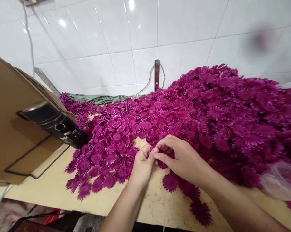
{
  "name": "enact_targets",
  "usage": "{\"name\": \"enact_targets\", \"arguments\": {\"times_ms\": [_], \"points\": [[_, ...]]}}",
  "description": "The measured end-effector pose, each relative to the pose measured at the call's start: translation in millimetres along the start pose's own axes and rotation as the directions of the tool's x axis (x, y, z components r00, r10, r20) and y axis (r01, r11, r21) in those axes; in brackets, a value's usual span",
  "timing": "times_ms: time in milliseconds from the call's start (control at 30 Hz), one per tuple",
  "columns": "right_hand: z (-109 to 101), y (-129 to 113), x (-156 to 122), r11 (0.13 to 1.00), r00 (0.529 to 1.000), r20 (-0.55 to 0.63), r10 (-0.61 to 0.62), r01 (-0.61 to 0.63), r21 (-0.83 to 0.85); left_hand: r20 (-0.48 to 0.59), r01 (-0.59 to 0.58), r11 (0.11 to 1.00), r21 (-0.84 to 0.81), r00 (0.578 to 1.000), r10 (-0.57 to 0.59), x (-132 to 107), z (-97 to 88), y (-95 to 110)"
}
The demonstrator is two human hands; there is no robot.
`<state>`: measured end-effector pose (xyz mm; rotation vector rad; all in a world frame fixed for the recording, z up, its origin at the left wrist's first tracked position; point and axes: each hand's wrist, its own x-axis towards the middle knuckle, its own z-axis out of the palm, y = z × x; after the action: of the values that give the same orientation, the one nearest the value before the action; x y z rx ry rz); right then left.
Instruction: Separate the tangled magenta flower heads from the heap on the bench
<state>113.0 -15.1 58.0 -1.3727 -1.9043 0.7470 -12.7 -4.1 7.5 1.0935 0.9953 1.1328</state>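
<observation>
The left grip (142, 166), a bare hand, and the right grip (181, 156), the other bare hand, meet tip to tip. Their fingers are bent and pinched close. I cannot tell if a flower is between them.

Flat, round, purple-pink flowers with jagged edges (111, 138) lie all around the two grips. Left of the left grip they make a low pile. Beyond and right of the right grip they make a tall heap. A few lie just below the right grip, beside its arm. Under the grips is a pale tan worktop (153, 203).

Well left of the left grip are a black bottle with white letters (63, 127) and a big brown cardboard box (10, 129). Far right of the right grip is a round, see-through plastic tub (272, 182). Past both grips is a shiny white tile wall (184, 19).
</observation>
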Motion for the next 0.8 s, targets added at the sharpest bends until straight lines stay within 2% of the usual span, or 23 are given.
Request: {"name": "enact_targets", "arguments": {"times_ms": [100,167,233,300,333,367,400,433,467,533,633,700,767,800], "points": [[6,5,1,0.980,0.994,0.099,0.048,-0.066,0.186,0.002,0.030,1.000,0.000,1.000,-0.030,-1,0.5,-3],[7,7,4,0.958,0.992,0.113,0.055,-0.084,0.274,0.024,0.028,1.000,0.007,0.999,-0.028,-2,1.8,-2],[5,11,9,0.954,0.996,0.075,0.051,-0.071,0.292,0.022,-0.001,1.000,0.025,1.000,0.000,-4,2.9,0],[-2,17,14,0.972,0.996,-0.059,0.063,-0.048,0.228,0.004,-0.036,0.998,0.048,0.999,0.036,-8,2.3,3],[-8,22,18,0.981,0.980,-0.177,0.091,-0.058,0.183,-0.003,-0.052,0.997,0.059,0.999,0.053,-11,1.1,5],[-15,28,22,0.985,0.941,-0.314,0.126,-0.082,0.151,-0.007,-0.066,0.995,0.070,0.998,0.066,-13,-0.6,6],[-25,34,27,0.983,0.869,-0.463,0.173,-0.121,0.140,-0.008,-0.072,0.994,0.080,0.997,0.073,-16,-2.5,7],[-35,41,32,0.973,0.807,-0.547,0.222,-0.150,0.174,-0.013,-0.075,0.994,0.083,0.997,0.077,-18,-4.4,8],[-46,46,37,0.967,0.771,-0.588,0.246,-0.149,0.208,-0.023,-0.078,0.994,0.079,0.997,0.080,-19,-6.0,9],[-65,52,47,0.970,0.740,-0.629,0.237,-0.150,0.189,-0.037,-0.077,0.996,0.047,0.996,0.079,-19,-7.4,10],[-79,48,54,0.974,0.701,-0.710,0.063,-0.197,-0.108,0.016,-0.073,0.997,0.007,0.997,0.073,-15,-5.6,11],[-74,39,48,0.937,0.720,-0.690,-0.077,-0.185,-0.298,0.039,-0.072,0.997,0.025,0.997,0.071,-13,-4.1,10],[-56,28,33,0.941,0.825,-0.554,-0.112,-0.091,-0.325,0.001,-0.078,0.997,0.028,0.997,0.078,-10,-3.5,7],[-43,22,24,0.962,0.890,-0.447,-0.086,-0.042,-0.270,-0.022,-0.074,0.997,0.018,0.997,0.074,-8,-3.4,5]]}}
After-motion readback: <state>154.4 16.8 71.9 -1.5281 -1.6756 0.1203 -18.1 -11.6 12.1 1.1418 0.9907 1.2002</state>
